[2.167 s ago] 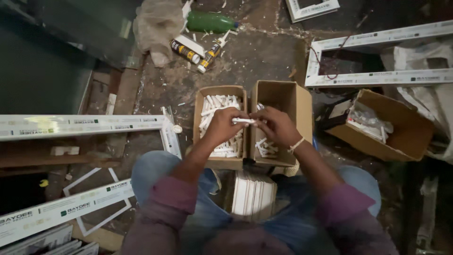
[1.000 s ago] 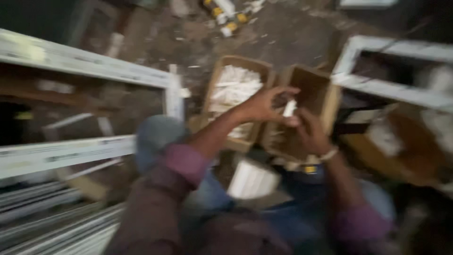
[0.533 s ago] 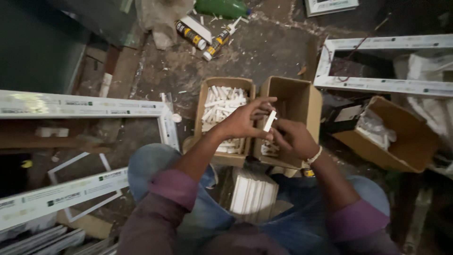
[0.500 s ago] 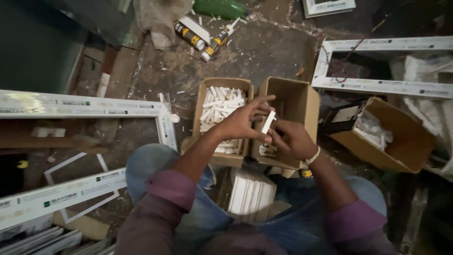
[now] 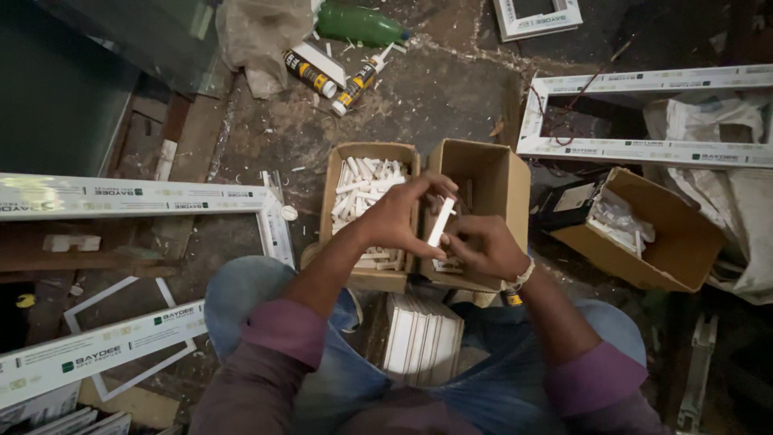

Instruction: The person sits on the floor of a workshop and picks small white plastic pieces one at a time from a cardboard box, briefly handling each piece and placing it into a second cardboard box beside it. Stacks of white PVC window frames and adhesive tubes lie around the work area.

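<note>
- Rough, dusty concrete floor is stretching out under everything, littered with white shavings and scraps.
- Seated on it, a person in blue jeans and a purple-cuffed top is working over two open cardboard boxes set touching, side by side, between the knees.
- Their left hand is closing thumb and fingers on a short, flat white plastic strip, pinching it near its upper end.
- Their right hand, a pale band at its wrist, is gripping the lower end of the same strip, so both hands are holding it upright over the seam between the boxes.
- Below the left hand, the left cardboard box is lying packed with loose white plastic pieces of the same kind.
- Behind the strip, the taller right cardboard box is looking mostly hollow, with only a few pieces at its bottom.
- By my judgement, the step in hand is handling one piece between the two boxes; the next move is calling for one hand to let go while the other carries the strip clear of the box rim.
- Near the knees, a stack of white flat panels is standing on edge.
- Off to the right, a third open cardboard box is holding clear plastic bags.
- Along the far edge of the floor, sealant cartridges and a green plastic bottle are lying by white window-frame sections.
</note>
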